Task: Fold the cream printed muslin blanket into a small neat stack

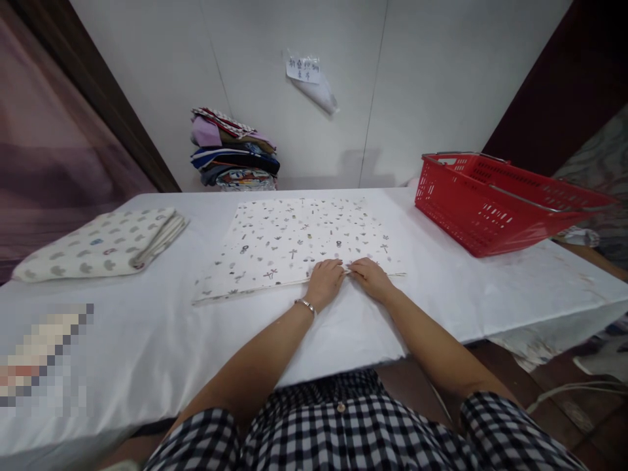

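Observation:
A white cloth (294,239) printed with small palm trees, clouds and other motifs lies flat and folded in layers on the white-covered table in front of me. Its near edge slants slightly, lower at the left. My left hand (326,282), with a silver bracelet at the wrist, pinches that edge right of its middle. Close beside it, my right hand (369,277) grips the same edge, fingertips nearly meeting those of the left. Both sets of fingers are closed on the cloth's layers.
A folded cream cloth with grey prints (103,245) lies at the left. A red plastic basket (471,219) with metal handles stands at the right. Behind, against the wall, rises a stack of folded fabrics (235,154). A paper sign (303,69) hangs above.

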`<state>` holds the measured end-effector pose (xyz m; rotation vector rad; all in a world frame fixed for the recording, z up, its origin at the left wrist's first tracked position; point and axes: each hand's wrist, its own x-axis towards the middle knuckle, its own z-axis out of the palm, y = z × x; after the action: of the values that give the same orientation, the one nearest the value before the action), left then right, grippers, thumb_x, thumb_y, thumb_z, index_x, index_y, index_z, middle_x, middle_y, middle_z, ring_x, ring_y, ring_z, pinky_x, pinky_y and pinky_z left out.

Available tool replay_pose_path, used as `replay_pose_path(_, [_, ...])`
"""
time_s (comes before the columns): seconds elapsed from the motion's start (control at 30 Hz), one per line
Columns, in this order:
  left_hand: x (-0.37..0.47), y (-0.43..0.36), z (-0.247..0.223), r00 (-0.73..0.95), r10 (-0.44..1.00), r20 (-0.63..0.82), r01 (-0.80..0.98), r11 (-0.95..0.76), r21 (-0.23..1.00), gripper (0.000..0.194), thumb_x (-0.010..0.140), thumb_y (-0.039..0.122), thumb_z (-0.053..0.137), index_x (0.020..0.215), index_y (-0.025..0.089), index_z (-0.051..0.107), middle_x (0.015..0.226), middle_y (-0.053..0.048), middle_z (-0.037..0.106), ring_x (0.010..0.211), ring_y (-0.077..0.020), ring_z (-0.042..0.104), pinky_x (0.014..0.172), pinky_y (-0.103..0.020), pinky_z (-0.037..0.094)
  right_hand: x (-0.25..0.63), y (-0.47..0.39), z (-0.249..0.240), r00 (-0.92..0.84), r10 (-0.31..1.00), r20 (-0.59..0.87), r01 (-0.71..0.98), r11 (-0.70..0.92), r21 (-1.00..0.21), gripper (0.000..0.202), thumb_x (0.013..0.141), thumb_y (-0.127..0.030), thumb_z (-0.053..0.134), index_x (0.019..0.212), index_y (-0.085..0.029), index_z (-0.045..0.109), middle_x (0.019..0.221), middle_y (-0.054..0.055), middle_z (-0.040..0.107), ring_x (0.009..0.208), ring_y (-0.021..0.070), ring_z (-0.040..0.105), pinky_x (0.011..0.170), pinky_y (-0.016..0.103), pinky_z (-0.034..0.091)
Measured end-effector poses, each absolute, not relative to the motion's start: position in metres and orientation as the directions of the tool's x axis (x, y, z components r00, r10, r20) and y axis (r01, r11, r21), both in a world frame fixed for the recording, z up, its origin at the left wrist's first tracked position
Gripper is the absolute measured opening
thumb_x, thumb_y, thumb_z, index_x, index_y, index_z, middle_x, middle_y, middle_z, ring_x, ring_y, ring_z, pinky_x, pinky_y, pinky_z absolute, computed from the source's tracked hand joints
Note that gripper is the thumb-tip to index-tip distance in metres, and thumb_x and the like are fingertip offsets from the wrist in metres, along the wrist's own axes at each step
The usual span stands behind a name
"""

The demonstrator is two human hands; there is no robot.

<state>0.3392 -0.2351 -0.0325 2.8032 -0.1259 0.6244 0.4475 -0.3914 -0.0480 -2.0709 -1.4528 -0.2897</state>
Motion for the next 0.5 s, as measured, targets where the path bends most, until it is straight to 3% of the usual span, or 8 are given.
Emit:
replay_pose_path(0.2, [0.3348,-0.2378,-0.0288,0.878,-0.147,0.455,-0.223,-0.968,0.118,0.021,0.089,0.016,0.046,0.083,0.020,0.065,0.127,-0.006,0.056,0.125,-0.0228,0.042,0.098,-0.040,0.037,0.4452,-0.3922,-0.0441,0.405,0.748,0.525,0.906,-0.250,-0.342,0.024,0.093,-0.024,0.045,0.105,-0.021,0.066,0.099,0.008,0.066,0.093,0.0209,0.055,0.084,0.037,0.046])
replay_pose_path(0.37, [0.3392,-0.2359,-0.0332,0.919,-0.080,0.386,-0.126,-0.987,0.096,0.019,0.088,0.023,0.050,0.082,0.021,0.068,0.134,-0.003,0.052,0.131,-0.0239,0.036,0.102,-0.042,0.035,0.4459,-0.3913,-0.0461,0.399,0.729,0.556,0.910,-0.239,-0.339,0.024,0.093,-0.026,0.046,0.104,-0.021,0.067,0.098,0.008,0.066,0.092,0.0205,0.055,0.082,0.036,0.046])
replay_pose_path(0.5, [0.3415,-0.2357,-0.0352,0.912,-0.106,0.397,-0.134,-0.990,0.043,0.028,0.091,0.018,0.041,0.078,0.019,0.066,0.131,-0.004,0.054,0.131,-0.0236,0.036,0.100,-0.042,0.037,0.4478,-0.3905,-0.0494,0.396,0.732,0.554,0.912,-0.246,-0.327,0.024,0.094,-0.027,0.045,0.103,-0.021,0.067,0.098,0.009,0.066,0.091,0.0208,0.056,0.082,0.037,0.047])
